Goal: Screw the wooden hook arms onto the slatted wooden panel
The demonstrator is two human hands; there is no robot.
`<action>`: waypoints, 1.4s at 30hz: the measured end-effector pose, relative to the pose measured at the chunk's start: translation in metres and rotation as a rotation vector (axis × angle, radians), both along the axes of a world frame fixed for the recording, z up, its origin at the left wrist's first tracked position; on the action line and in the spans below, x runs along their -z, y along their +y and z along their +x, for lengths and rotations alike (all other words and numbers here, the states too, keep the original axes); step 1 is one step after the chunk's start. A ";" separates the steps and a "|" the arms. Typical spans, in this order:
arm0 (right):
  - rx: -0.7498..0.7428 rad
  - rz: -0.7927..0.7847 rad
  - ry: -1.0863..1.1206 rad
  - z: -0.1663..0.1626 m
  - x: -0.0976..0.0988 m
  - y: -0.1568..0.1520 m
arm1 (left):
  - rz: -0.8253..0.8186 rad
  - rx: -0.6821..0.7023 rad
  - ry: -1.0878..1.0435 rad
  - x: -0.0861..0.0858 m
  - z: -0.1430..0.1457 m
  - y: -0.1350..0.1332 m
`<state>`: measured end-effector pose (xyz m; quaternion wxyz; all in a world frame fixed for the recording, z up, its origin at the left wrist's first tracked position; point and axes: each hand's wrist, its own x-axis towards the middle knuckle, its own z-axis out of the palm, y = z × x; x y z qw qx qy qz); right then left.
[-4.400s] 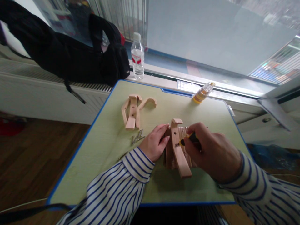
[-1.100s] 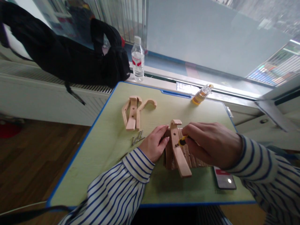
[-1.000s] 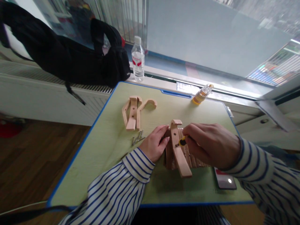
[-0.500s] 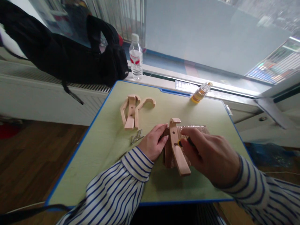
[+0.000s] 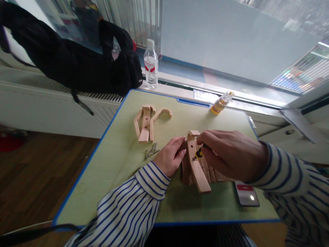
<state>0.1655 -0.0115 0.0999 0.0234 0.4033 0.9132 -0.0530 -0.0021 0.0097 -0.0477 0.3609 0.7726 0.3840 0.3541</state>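
Gripping the yellow-and-black screwdriver point(image 5: 199, 153), your right hand point(image 5: 231, 154) has its fingers curled round the handle, tip at the lower hole of the pale wooden hook point(image 5: 199, 175). That hook's smooth and bent, curled over at the far end and cut square at the near one, and it's sitting on top of a brown, heavily ribbed block point(image 5: 213, 175); can't tell if that's wood or cardboard. Call the hook the clock centre: your left hand point(image 5: 169, 157) is at 9, fingers extended against the block's end, thumb apart. Touching for sure, but I can't tell if they're pinching it.

Counts: one hook under the tool, plus three loose hooks point(image 5: 146, 128) that I can make out, bunched at 10 o'clock. Shiny metal screws point(image 5: 152, 151) overlap just past 9, too tangled to count. One flat, glossy phone point(image 5: 246, 194) at 4, one clear-and-amber container point(image 5: 221, 103) at 1, one clear plastic water bottle point(image 5: 151, 67) at 11, past the edge of your pale, blue-rimmed worktop point(image 5: 108, 171).
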 end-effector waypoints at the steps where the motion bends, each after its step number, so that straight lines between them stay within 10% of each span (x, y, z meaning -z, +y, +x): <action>1: -0.012 -0.006 0.011 0.000 0.001 0.002 | 0.001 0.003 -0.003 0.000 0.000 0.000; 18: 0.294 0.262 0.123 -0.006 0.022 -0.028 | 0.009 -0.008 0.015 -0.003 0.002 0.002; 42: 0.033 0.078 0.047 0.002 0.008 -0.007 | 0.017 -0.006 0.005 0.000 0.000 0.001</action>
